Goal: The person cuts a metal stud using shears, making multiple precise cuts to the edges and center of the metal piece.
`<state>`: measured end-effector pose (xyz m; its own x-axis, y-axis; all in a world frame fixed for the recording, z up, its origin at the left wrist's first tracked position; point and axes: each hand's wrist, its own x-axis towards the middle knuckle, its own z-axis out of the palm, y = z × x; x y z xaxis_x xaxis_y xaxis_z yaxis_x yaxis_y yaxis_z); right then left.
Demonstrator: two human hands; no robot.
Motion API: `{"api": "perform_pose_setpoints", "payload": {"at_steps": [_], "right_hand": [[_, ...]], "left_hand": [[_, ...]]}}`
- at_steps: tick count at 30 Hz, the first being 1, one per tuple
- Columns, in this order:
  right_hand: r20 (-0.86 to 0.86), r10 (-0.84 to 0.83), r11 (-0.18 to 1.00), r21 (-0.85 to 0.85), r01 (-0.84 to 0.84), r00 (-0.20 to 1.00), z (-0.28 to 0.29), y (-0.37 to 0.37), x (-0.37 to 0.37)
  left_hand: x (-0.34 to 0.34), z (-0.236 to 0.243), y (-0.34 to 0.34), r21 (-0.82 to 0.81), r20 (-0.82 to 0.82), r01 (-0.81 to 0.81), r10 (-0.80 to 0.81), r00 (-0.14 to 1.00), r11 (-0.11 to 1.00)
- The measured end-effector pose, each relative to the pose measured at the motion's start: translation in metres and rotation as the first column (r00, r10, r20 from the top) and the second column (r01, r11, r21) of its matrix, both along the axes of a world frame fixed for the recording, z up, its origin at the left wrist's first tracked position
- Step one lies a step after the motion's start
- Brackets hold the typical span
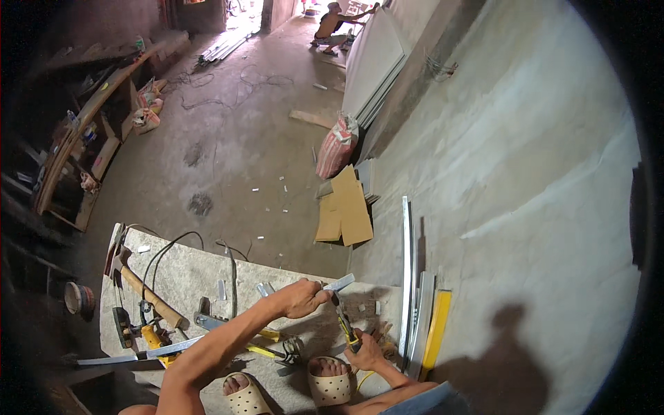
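My left hand is closed on a short metal strip, which sticks out to the right of it. Below and to the right, my right hand grips yellow-and-black snips, their tip at the strip just beside my left fingers. On the dusty platform under my sandalled feet lie a yellow power tool, a wooden-handled tool, black cables, a long metal bar and small metal offcuts.
Upright metal profiles and a yellow bar lean at the right wall. Beyond the platform are cardboard, a striped sack and leaning boards. A wooden bench stands left. Another person crouches at the far boards.
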<state>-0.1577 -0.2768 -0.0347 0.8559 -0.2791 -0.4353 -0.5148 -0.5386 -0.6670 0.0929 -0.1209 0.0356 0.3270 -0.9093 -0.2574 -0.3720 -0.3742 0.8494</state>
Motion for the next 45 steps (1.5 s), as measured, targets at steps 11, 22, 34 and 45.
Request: {"api": "perform_pose_setpoints", "payload": {"at_steps": [11, 22, 34, 45], "right_hand": [[-0.145, -0.053, 0.981, 0.176, 0.079, 0.988, 0.046, 0.013, 0.006], [-0.037, 0.023, 1.0, -0.008, -0.024, 0.999, 0.023, -0.002, 0.005], [-0.022, -0.055, 0.998, 0.01, 0.055, 0.998, 0.008, 0.0, -0.007], [-0.227, 0.023, 0.964, 0.264, 0.039, 0.974, 0.035, -0.028, -0.024]], "left_hand": [[-0.009, -0.035, 0.004, 0.003, 0.038, 0.0, -0.001, 0.999, 1.0], [-0.001, -0.023, 0.001, -0.028, 0.112, 0.077, -0.073, 0.991, 0.997], [-0.01, -0.041, -0.006, 0.019, 0.139, 0.027, -0.03, 0.99, 0.999], [-0.007, -0.034, -0.01, -0.019, 0.081, 0.133, -0.131, 0.988, 0.991]]}}
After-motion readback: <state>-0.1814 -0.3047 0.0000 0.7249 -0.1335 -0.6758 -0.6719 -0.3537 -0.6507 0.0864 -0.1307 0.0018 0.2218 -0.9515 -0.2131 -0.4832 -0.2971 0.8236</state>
